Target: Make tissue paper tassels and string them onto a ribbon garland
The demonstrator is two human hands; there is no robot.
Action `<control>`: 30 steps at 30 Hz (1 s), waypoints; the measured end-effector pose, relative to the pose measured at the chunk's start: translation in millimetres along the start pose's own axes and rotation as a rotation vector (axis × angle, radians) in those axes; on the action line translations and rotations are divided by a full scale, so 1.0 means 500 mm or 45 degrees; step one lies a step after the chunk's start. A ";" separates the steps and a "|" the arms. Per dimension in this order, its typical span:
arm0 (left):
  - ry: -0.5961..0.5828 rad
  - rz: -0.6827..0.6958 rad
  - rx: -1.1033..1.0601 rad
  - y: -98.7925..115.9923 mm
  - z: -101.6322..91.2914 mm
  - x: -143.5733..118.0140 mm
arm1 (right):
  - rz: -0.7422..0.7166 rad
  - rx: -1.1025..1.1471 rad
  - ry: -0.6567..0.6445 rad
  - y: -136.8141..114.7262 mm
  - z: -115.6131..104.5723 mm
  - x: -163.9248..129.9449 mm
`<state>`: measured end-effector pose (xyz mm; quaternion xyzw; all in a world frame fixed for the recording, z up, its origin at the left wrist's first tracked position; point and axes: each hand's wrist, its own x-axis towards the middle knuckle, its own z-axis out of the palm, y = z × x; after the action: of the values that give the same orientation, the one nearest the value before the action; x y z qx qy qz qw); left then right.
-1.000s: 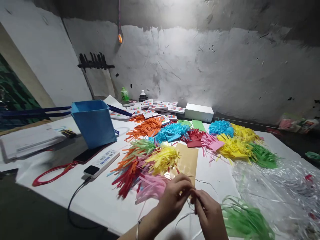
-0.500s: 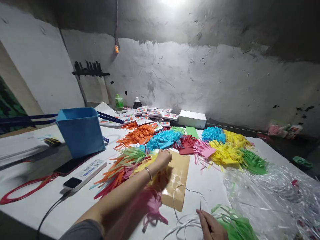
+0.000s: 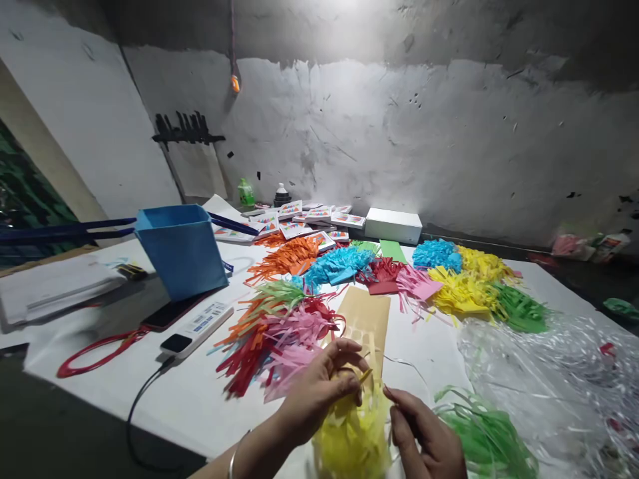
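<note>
White paper-covered table (image 3: 200,399): left hand (image 3: 319,392) pinches yellow fringed tissue-paper bundle (image 3: 352,436) at its gathered top; right hand (image 3: 424,439), beside the bundle, fingers curled, holds nothing visible. Bundle likely light, floppy, tearable.

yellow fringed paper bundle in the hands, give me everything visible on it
The yellow fringed paper bundle looks like thin bright-yellow paper cut into narrow strips, bunched into a loose tuft. It sits low in the centre of the view, above the white table sheet, its bottom end cut off by the picture edge. The left hand grips its top, fingers curled over the gathered end. The right hand is at its right side; whether it touches the paper is unclear. A green fringe pile lies just right of it.
</note>
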<state>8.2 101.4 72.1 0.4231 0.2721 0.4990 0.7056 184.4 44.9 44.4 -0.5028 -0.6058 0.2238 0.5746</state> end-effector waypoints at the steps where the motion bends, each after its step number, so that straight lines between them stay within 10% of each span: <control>1: 0.031 0.008 -0.022 -0.007 0.000 -0.002 | 0.005 -0.018 -0.010 -0.004 0.000 0.002; 30: 0.141 -0.201 -0.285 -0.075 -0.014 0.001 | -0.055 -0.223 -0.242 0.021 0.023 0.004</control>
<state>20.6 98.9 35.9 0.2907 0.2858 0.4918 0.7694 178.0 54.4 33.8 -0.5145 -0.6854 0.2042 0.4731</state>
